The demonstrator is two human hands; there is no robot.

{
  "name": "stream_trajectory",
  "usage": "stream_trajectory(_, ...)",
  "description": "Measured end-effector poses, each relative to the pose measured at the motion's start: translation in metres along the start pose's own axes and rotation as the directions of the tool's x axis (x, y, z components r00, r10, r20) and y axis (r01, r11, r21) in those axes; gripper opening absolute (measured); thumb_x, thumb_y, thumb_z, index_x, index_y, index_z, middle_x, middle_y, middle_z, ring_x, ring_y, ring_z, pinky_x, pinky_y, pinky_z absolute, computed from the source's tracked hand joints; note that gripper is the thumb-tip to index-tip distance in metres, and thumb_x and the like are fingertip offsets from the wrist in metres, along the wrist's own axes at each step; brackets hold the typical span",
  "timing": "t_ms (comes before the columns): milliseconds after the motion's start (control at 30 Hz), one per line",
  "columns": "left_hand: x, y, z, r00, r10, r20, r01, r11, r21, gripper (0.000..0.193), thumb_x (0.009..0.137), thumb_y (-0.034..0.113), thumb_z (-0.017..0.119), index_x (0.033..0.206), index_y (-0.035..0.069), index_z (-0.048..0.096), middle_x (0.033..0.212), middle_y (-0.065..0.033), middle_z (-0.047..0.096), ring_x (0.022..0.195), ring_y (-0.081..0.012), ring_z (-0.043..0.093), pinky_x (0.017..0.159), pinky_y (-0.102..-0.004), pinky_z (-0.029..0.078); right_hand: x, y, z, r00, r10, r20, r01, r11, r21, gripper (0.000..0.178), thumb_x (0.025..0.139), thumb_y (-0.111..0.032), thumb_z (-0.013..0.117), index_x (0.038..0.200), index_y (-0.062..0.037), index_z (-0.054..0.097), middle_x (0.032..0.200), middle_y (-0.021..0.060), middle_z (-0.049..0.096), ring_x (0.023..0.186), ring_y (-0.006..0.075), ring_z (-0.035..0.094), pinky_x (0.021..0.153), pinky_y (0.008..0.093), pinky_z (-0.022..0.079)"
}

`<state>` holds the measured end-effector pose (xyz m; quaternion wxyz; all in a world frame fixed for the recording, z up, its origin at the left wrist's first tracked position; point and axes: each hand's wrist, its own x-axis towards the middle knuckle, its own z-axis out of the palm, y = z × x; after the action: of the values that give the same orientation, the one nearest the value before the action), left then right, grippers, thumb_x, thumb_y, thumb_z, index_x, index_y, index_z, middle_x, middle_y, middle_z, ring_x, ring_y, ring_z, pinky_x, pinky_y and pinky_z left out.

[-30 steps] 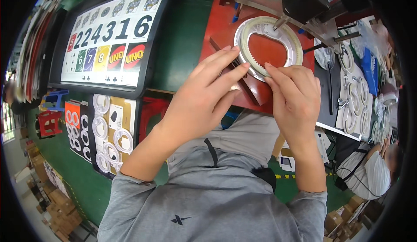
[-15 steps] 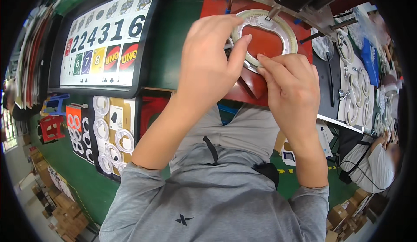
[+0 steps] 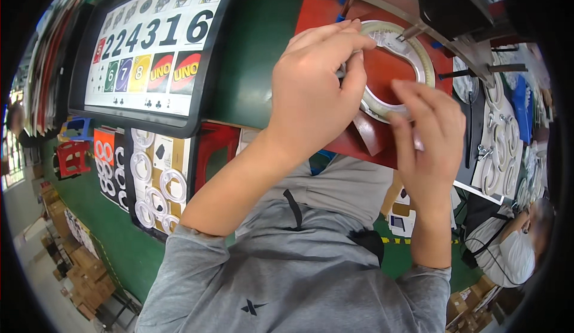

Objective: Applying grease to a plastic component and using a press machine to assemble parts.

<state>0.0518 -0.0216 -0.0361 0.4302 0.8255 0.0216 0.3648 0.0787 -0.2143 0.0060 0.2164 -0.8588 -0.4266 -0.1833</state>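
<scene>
A pale, ring-shaped part (image 3: 426,64) with a whitish rim and a yellowish inner band lies on a red work surface (image 3: 387,73). My left hand (image 3: 320,85) is curled over the ring's left side, with thumb and fingers closed about its rim; the fingertips partly hide that edge. By the ring's lower right rim is my right hand (image 3: 433,133), blurred by motion, its thumb and fingers apart. A small pinkish patch shows by its palm, too blurred to make out. Over the ring's far side reaches a fixture with a clear plate and a black block (image 3: 455,4).
A black-framed board (image 3: 200,109) with printed cards and large digits stands at left on the green table. Below it, several white rings (image 3: 173,185) hang on a panel. More ring parts (image 3: 497,147) lie at right. A seated person (image 3: 502,246) is at far right.
The ring and fixture appear further right and slightly lower in the picture. My right thumb and fingers have parted from their pinch at the ring's lower rim. My left fingers have drawn closer together.
</scene>
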Motion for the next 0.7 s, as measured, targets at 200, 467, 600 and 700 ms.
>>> stream_trajectory(200, 0.003, 0.000, -0.003, 0.999, 0.026, 0.040, -0.028, 0.999, 0.045, 0.018, 0.088, 0.000, 0.070, 0.104, 0.004, 0.078, 0.113, -0.0153, 0.077, 0.101, -0.0241, 0.076, 0.078, -0.0304, 0.063, 0.020, 0.021, 0.031, 0.976, 0.213, 0.038, -0.213, 0.977, -0.014, 0.054, 0.105, -0.030, 0.060, 0.142, 0.0082, 0.053, 0.145, 0.0278, 0.055, 0.136, 0.0439, 0.051, 0.114, 0.0463, 0.041)
stream_trajectory(467, 0.005, 0.004, -0.006, 0.996, 0.061, 0.060, -0.068, 0.989, 0.132, 0.016, 0.088, 0.001, 0.071, 0.103, 0.002, 0.077, 0.113, -0.0166, 0.077, 0.107, -0.0280, 0.075, 0.085, -0.0333, 0.061, 0.030, 0.025, 0.028, 0.972, 0.201, 0.118, -0.203, 0.979, 0.002, 0.056, 0.103, -0.032, 0.062, 0.140, 0.0097, 0.054, 0.143, 0.0303, 0.055, 0.136, 0.0460, 0.050, 0.114, 0.0482, 0.041)
stream_trajectory(600, 0.002, -0.001, 0.002, 0.995, 0.096, 0.003, -0.096, 0.994, 0.049, 0.016, 0.083, 0.000, 0.070, 0.099, -0.001, 0.074, 0.111, -0.0191, 0.076, 0.107, -0.0354, 0.071, 0.094, -0.0423, 0.056, 0.027, 0.026, 0.030, 0.978, 0.197, 0.061, -0.197, 0.980, -0.008, 0.057, 0.102, -0.034, 0.063, 0.140, 0.0089, 0.054, 0.142, 0.0300, 0.056, 0.134, 0.0484, 0.051, 0.113, 0.0485, 0.042)
stream_trajectory(700, 0.001, -0.001, -0.002, 0.997, 0.075, -0.001, -0.075, 0.997, 0.017, 0.019, 0.083, 0.002, 0.073, 0.102, -0.002, 0.073, 0.110, -0.0195, 0.075, 0.105, -0.0367, 0.071, 0.092, -0.0421, 0.057, 0.022, 0.023, 0.026, 0.984, 0.177, -0.009, -0.175, 0.978, 0.111, 0.054, 0.100, -0.029, 0.067, 0.138, 0.0075, 0.056, 0.140, 0.0268, 0.058, 0.130, 0.0459, 0.055, 0.109, 0.0470, 0.044)
